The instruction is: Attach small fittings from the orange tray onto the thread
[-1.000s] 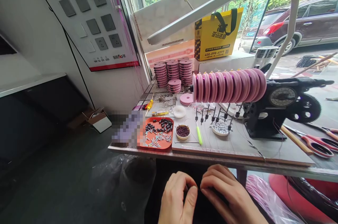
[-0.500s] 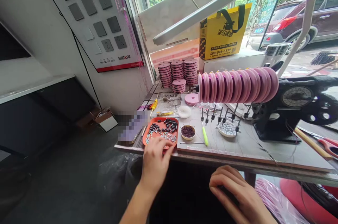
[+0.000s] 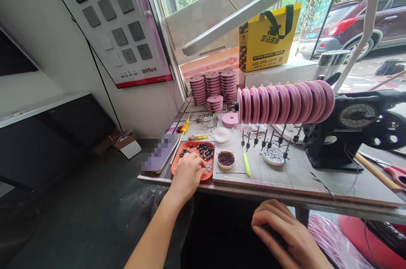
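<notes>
My left hand (image 3: 187, 176) reaches over the front of an orange tray (image 3: 181, 147), its fingertips bent down among small silvery parts (image 3: 208, 167); what they pinch, if anything, is too small to name. Black parts (image 3: 205, 150) lie at the back of the same tray. My right hand (image 3: 281, 229) hangs in front of the table edge with fingers curled together, and its grip is hidden. Right of the tray stand a small dish of dark pins (image 3: 226, 158), a green-handled tool (image 3: 246, 165) and a dish of grey beads (image 3: 273, 155).
A black winding machine (image 3: 336, 142) carries a row of pink spools (image 3: 285, 103), with several black weights (image 3: 263, 143) hanging below. Stacked pink discs (image 3: 213, 85) and a yellow bag (image 3: 269, 40) stand behind. A phone (image 3: 161, 155) lies left; red scissors (image 3: 396, 174) lie right.
My left hand has moved forward and slightly left, farther over the tray, covering more of the silvery parts. My right hand has stayed nearly still.
</notes>
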Tool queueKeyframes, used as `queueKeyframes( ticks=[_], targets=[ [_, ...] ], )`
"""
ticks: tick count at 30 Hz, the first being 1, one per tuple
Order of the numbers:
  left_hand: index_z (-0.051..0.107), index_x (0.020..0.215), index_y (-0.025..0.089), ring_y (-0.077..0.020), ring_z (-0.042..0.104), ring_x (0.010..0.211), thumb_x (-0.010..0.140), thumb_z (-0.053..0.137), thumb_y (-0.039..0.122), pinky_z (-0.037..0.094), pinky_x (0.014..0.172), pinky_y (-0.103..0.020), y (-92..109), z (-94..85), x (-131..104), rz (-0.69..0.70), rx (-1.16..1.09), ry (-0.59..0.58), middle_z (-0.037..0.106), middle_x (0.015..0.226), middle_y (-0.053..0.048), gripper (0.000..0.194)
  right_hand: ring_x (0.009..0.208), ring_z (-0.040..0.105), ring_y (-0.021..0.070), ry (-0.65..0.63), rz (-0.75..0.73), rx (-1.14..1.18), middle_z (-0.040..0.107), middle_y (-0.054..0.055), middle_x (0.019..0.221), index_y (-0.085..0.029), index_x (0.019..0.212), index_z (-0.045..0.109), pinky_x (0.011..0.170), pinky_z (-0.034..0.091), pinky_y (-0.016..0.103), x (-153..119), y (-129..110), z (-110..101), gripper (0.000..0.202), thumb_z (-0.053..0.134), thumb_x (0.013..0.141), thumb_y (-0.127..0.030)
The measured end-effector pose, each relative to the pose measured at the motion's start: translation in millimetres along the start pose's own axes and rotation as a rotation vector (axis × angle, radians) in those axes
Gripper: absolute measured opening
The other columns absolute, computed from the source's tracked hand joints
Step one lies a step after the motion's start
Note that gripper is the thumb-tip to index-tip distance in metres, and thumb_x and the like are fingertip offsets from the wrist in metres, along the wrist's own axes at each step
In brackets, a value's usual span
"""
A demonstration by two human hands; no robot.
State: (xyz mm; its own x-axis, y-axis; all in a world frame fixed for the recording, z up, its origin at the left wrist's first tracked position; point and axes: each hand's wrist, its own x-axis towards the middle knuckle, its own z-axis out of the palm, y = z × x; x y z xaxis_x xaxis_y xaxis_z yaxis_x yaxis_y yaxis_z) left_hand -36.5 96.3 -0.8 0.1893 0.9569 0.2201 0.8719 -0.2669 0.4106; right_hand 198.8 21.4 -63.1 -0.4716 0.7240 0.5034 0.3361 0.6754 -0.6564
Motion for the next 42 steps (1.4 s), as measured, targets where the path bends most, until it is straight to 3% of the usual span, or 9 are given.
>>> queueKeyframes(
  ticks=[4, 9, 16, 20, 24, 28, 42],
  targets=[
    [0.055, 0.074, 0.019, -0.0219, 0.052, 0.085, 0.083, 0.048, 0.014, 0.038, 0.078, -0.035, 1, -1.0, -10, -0.082, -0.157, 0.104, 0.058, 0.081, -0.005, 0.012, 0.075, 0.056, 0.0170, 0.020, 0.005, 0.003, 0.056, 0.001, 0.081, -0.022, 0.087, 0.049, 0.066, 0.047, 0.027, 1, 0, 1, 0.011, 0.043, 0.095, -0.017],
    [0.053, 0.073, 0.019, -0.0195, 0.051, 0.078, 0.084, 0.048, 0.025, 0.038, 0.073, -0.031, 12, 2.9, -22, -0.179, -0.417, 0.133, 0.056, 0.077, -0.003, 0.014, 0.075, 0.055, 0.0175, 0.027, 0.037, 0.015, 0.056, 0.001, 0.080, -0.022, 0.085, 0.049, 0.065, 0.046, 0.027, 5, -2, 2, 0.013, 0.042, 0.095, -0.017],
    [0.051, 0.077, 0.017, -0.0138, 0.046, 0.071, 0.082, 0.052, 0.040, 0.041, 0.069, -0.025, 53, 29.5, -57, -0.326, -0.884, -0.010, 0.050, 0.073, 0.001, 0.024, 0.077, 0.053, 0.0176, 0.107, 0.098, 0.044, 0.055, 0.000, 0.082, -0.023, 0.087, 0.049, 0.068, 0.044, 0.028, 17, -13, 1, 0.011, 0.044, 0.095, -0.017],
    [0.055, 0.075, 0.015, -0.0123, 0.041, 0.070, 0.077, 0.063, 0.041, 0.036, 0.070, -0.024, 63, 52.6, -77, -0.464, -1.177, -0.074, 0.048, 0.071, 0.002, 0.028, 0.078, 0.053, 0.0183, 0.099, 0.075, -0.030, 0.056, 0.000, 0.083, -0.023, 0.088, 0.049, 0.068, 0.044, 0.029, 10, -8, 3, 0.010, 0.046, 0.094, -0.017],
    [0.056, 0.072, 0.015, -0.0129, 0.041, 0.069, 0.070, 0.068, 0.050, 0.035, 0.068, -0.024, 62, 62.6, -81, -0.502, -1.188, -0.015, 0.049, 0.069, 0.002, 0.037, 0.078, 0.053, 0.0189, 0.108, 0.039, -0.133, 0.057, 0.001, 0.085, -0.023, 0.091, 0.050, 0.066, 0.043, 0.030, 1, -2, 6, 0.006, 0.047, 0.094, -0.018],
    [0.057, 0.071, 0.014, -0.0116, 0.039, 0.066, 0.070, 0.069, 0.050, 0.034, 0.065, -0.023, 61, 62.7, -83, -0.503, -1.211, -0.034, 0.049, 0.066, 0.003, 0.037, 0.078, 0.054, 0.0190, 0.121, 0.032, -0.174, 0.058, 0.001, 0.086, -0.023, 0.092, 0.050, 0.066, 0.043, 0.030, 0, -1, 7, 0.006, 0.046, 0.095, -0.018],
    [0.059, 0.072, 0.015, -0.0110, 0.039, 0.065, 0.070, 0.070, 0.047, 0.034, 0.065, -0.022, 62, 61.7, -83, -0.502, -1.240, -0.071, 0.049, 0.067, 0.003, 0.034, 0.079, 0.053, 0.0193, 0.076, 0.102, -0.069, 0.056, 0.001, 0.084, -0.023, 0.090, 0.049, 0.067, 0.043, 0.032, 0, 0, 7, 0.009, 0.044, 0.096, -0.019]
  ],
)
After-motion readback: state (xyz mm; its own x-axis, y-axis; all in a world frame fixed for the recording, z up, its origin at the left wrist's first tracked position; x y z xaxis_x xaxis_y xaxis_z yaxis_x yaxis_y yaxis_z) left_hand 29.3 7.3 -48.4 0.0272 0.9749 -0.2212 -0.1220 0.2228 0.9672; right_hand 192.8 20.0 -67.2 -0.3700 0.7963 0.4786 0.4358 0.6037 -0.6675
